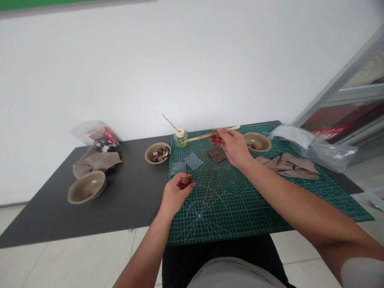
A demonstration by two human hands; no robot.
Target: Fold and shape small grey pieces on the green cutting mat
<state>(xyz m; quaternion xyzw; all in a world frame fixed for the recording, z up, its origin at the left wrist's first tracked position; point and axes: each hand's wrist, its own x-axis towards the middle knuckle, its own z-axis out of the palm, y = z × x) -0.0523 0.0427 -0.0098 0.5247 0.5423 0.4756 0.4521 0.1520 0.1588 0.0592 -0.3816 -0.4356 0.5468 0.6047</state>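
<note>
My right hand is closed around a pair of thin wooden chopsticks, held almost level over the green cutting mat. Their left tips appear beside a small glass jar of yellow-green contents, whose pale lid has another thin stick standing in it. Low over the mat, my left hand pinches a small dark piece between thumb and fingers. Just beyond it lie two grey rectangular sheets, one of them a tilted sandpaper-like sheet. A dark brown folded cloth lies below my right hand.
A bowl of small brown and dark pieces stands left of the mat. Another bowl with few pieces, a crumpled cloth and a clear plastic bag are right. Farther left are a bowl, a cloth and a tipped plastic tub.
</note>
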